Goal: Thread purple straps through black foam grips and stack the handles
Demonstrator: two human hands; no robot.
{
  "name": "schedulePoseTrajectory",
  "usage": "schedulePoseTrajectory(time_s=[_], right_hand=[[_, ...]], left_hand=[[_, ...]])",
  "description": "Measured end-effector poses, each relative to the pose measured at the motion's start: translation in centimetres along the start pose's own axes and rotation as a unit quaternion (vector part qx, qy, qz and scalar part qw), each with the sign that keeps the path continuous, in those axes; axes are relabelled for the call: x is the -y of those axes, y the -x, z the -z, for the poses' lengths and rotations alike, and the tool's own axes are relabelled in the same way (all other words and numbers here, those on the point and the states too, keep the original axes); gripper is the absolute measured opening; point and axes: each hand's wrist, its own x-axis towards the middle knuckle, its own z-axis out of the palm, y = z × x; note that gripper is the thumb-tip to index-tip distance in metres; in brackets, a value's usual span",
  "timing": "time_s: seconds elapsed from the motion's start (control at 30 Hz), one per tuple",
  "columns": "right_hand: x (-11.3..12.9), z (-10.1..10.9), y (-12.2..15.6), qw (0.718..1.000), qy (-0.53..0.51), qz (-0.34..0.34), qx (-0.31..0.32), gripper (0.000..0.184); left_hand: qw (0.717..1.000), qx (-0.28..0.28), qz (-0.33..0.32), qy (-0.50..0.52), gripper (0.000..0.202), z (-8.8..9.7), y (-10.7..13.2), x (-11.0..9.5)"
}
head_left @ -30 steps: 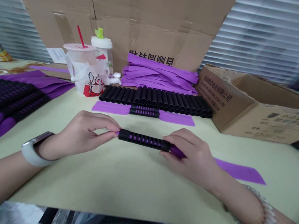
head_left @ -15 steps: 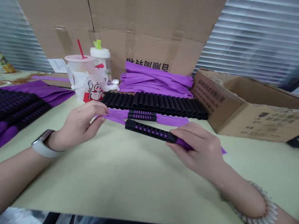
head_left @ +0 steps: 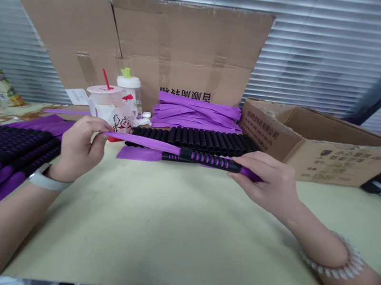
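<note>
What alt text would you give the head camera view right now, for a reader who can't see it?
Two bare hands work over a pale table: the left hand pinches a purple strip that runs through a black slotted tube, held by the right hand. Behind them lie rows of black tubes, stacked purple strips and a cardboard box.

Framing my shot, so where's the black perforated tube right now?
In the head view, the black perforated tube is mid-table, gripped by the right hand, with a purple strip running to the left hand, just before the row of black tubes.
</note>
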Motion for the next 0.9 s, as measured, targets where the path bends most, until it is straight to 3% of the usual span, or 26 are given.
schedulePoseTrajectory(time_s=[0.1,0.23,0.3,0.4,0.5,0.6,0.77,0.9], right_hand=[[-0.1,-0.1,0.1,1.000,-0.001,0.001,-0.003,0.010],[-0.1,-0.5,0.4,1.000,-0.009,-0.012,0.002,0.012],[0.1,-0.7,0.6,1.000,-0.014,-0.021,0.016,0.012],[0.6,-1.1,0.9,0.998,-0.033,-0.031,0.039,0.012],[1.4,-1.8,1.0,0.996,-0.060,-0.025,0.056,0.011],[2.2,-2.3,1.1,0.994,-0.084,-0.010,0.069,0.011],[2.6,-2.8,1.1,0.992,-0.101,-0.015,0.079,0.010],[2.4,-2.9,1.2,0.991,-0.103,-0.022,0.081,0.009]], left_hand=[[0.998,0.002,0.056,0.035,0.005,-0.2,0.3,0.3],[0.967,0.004,0.162,0.199,0.016,-0.7,0.3,-0.1],[0.962,-0.013,0.170,0.213,0.021,-0.6,0.1,-1.0],[0.993,-0.002,0.094,0.077,0.026,0.2,-0.3,-3.4],[0.993,0.116,-0.024,0.005,0.025,0.6,-0.4,-6.4],[0.975,0.211,-0.065,0.022,0.020,0.2,0.0,-8.4],[0.956,0.278,-0.083,0.039,0.026,-0.7,0.8,-8.7],[0.951,0.292,-0.101,0.013,0.030,-0.8,1.0,-8.7]])
